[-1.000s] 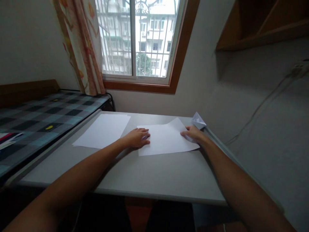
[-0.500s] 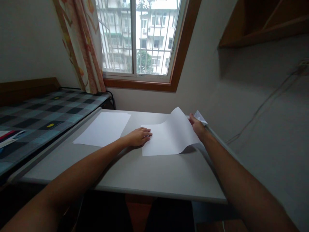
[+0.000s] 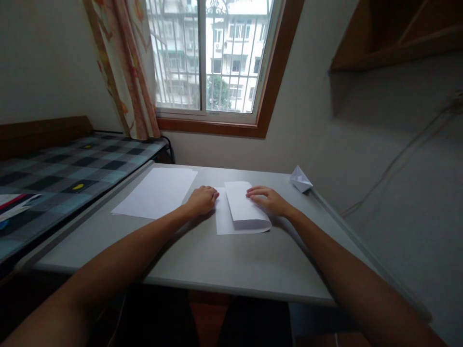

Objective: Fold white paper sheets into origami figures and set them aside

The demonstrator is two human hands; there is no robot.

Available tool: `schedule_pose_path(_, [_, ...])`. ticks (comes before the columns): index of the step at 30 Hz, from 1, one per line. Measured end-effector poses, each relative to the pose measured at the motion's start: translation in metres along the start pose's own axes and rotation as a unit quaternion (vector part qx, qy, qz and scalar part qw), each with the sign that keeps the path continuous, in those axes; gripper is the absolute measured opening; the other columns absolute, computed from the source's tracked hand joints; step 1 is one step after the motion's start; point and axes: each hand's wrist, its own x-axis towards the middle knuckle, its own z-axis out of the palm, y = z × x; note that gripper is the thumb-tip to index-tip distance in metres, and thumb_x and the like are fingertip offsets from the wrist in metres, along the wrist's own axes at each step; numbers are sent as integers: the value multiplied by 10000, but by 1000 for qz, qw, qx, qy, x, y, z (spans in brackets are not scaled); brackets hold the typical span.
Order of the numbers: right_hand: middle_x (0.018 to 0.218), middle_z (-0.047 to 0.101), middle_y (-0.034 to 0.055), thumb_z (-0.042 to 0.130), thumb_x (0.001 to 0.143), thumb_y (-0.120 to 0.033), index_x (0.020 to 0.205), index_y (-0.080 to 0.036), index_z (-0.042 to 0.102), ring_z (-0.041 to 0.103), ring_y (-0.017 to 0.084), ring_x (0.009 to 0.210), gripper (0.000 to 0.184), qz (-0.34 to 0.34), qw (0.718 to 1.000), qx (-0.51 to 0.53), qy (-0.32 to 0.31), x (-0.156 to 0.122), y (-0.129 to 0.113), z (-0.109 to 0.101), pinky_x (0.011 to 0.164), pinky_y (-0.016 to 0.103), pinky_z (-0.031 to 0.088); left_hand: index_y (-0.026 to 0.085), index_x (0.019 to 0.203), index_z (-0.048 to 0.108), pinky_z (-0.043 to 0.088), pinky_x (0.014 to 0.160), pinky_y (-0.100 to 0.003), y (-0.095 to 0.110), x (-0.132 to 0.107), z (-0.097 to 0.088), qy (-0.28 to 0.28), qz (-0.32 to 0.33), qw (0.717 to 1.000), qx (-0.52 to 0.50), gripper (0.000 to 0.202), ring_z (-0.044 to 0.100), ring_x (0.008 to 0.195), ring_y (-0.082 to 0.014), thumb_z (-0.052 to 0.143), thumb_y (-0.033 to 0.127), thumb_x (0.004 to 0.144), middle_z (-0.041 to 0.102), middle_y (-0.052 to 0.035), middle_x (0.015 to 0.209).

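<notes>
A white sheet of paper [image 3: 223, 224] lies on the table, its right part curled over to the left into a loose, rounded fold. The upper layer [image 3: 241, 205] stops short of the sheet's left edge. At that left edge my left hand [image 3: 203, 199] rests with bent fingers closed together, gripping the paper's margin; its thumb is hidden. My right hand [image 3: 269, 199] lies over the curled side, fingers stretched out and touching the top layer. Beyond the right hand, a small folded paper boat [image 3: 300, 180] stands near the table's right edge.
Several loose white sheets [image 3: 157, 193] lie on the table [image 3: 231, 265], left of my left hand. A bed with a checked cover [image 3: 72, 164] runs along the left side. The wall and a barred window [image 3: 202, 58] are behind the table; a wooden shelf [image 3: 401, 48] hangs at upper right.
My right hand has moved left, bringing the sheet's right side over toward its left edge. My left hand has drawn back slightly, fingers more bent. The paper boat now shows fully.
</notes>
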Motion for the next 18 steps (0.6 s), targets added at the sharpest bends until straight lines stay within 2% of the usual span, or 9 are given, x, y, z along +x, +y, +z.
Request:
schedule_pose_path(5, [1104, 657, 77, 597, 767, -239, 900, -233, 734, 563, 244, 1092, 191, -61, 997, -52, 9, -5, -8, 16, 989, 455, 397, 168, 956, 671, 403, 894, -369, 7, -2, -1, -17, 0, 1000, 13, 515, 558, 1055, -264, 264, 482, 938, 650, -129, 1081])
schedule_pose_path(7, [1156, 628, 88, 615, 754, -228, 919, -226, 730, 544, 250, 1123, 201, -77, 995, -64, 16, -5, -11, 23, 1002, 452, 389, 157, 949, 675, 398, 905, -377, 11, -4, 1, -11, 4, 1000, 22, 525, 546, 1075, -285, 343, 560, 892, 636, -145, 1107])
schedule_pose_path(9, [1235, 575, 102, 630, 749, -239, 980, -218, 711, 515, 255, 1166, 245, -75, 994, -67, 48, -4, -11, 28, 1017, 449, 378, 144, 984, 666, 391, 920, -385, 15, -6, 3, -3, -1, 999, 34, 526, 534, 1090, -301, 446, 597, 832, 614, -160, 1142])
schedule_pose_path(11, [1278, 530, 121, 626, 764, -281, 1044, -200, 680, 494, 261, 1187, 296, -34, 993, -55, 103, 0, -8, 29, 990, 443, 406, 136, 1044, 649, 381, 939, -394, 18, -7, 5, 3, -7, 999, 39, 535, 521, 1109, -307, 493, 590, 806, 593, -168, 1177])
schedule_pose_path(14, [1257, 524, 168, 585, 804, -375, 1130, -148, 620, 561, 266, 1073, 399, 113, 979, -4, 168, 5, 0, 27, 860, 421, 489, 141, 1111, 625, 363, 965, -416, 20, -8, 7, -1, -10, 999, 35, 543, 494, 1151, -313, 480, 575, 817, 561, -173, 1231])
schedule_pose_path(16, [1224, 549, 185, 586, 804, -429, 1194, -129, 568, 600, 258, 968, 493, 208, 962, 64, 163, 6, 4, 24, 768, 395, 516, 147, 1144, 609, 355, 977, -428, 20, -8, 8, -4, -5, 1000, 30, 558, 479, 1174, -317, 476, 579, 816, 543, -173, 1261])
schedule_pose_path(18, [1188, 580, 182, 625, 774, -457, 1247, -134, 519, 616, 248, 904, 583, 259, 945, 139, 144, 6, 6, 21, 693, 355, 519, 152, 1163, 598, 350, 986, -434, 21, -9, 9, -5, -1, 1000, 24, 570, 472, 1187, -317, 476, 585, 813, 534, -169, 1277])
